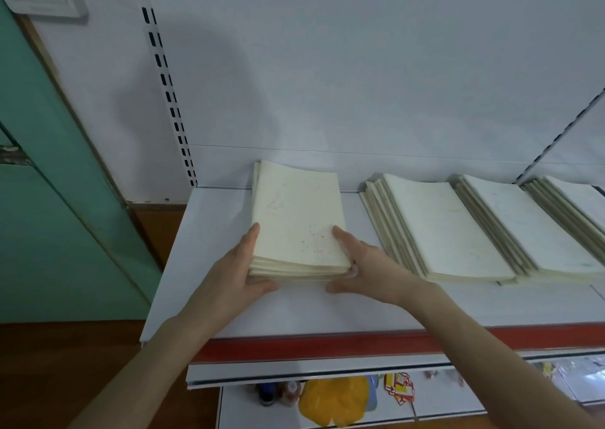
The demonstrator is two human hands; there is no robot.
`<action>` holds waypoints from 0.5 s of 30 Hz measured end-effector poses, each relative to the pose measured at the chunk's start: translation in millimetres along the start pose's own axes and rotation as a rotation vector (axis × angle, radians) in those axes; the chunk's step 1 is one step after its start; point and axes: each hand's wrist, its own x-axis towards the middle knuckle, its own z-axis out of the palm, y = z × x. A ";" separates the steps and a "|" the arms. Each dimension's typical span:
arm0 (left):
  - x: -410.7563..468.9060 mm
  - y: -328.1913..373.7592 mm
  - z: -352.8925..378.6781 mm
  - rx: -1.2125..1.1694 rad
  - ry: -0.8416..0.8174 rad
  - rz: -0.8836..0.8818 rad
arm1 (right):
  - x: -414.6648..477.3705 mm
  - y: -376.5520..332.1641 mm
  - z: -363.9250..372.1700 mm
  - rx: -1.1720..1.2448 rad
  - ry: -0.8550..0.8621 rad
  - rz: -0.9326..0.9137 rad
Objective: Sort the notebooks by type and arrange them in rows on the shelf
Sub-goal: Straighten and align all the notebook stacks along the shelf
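Observation:
A stack of cream notebooks (296, 219) lies on the white shelf (209, 265), towards its left end. My left hand (240, 270) holds the stack's near left corner, thumb on the top cover and fingers underneath. My right hand (363, 263) grips the near right corner the same way, thumb laid on the cover. To the right lie three more rows of pale notebooks: a fanned pile (438, 229), a second pile (530, 225) and a third pile (579, 206) cut off by the frame edge.
The shelf has a red front strip (311, 343) and a white back panel with a slotted upright (167, 81). A lower shelf holds a yellow bag (334, 399), small bottles (278, 392) and a colourful packet (399, 389). A green wall (39, 199) stands at the left.

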 end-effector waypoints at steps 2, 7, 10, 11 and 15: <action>3.4 2.6 -3.4 -0.026 0.002 -0.012 | 2.6 -1.6 -5.8 0.062 -0.012 0.025; 7.7 4.6 -2.6 -0.056 0.160 -0.027 | 5.6 -2.0 -6.9 0.140 0.072 0.050; 9.1 3.8 -4.2 -0.083 0.101 -0.010 | 5.4 -1.2 -5.6 0.145 0.046 0.056; 9.4 3.5 -4.7 -0.094 0.077 -0.014 | 6.1 -1.0 -6.2 0.129 0.019 0.054; 11.3 4.0 -2.9 -0.096 0.076 -0.022 | 10.8 2.4 -8.7 0.085 0.007 0.051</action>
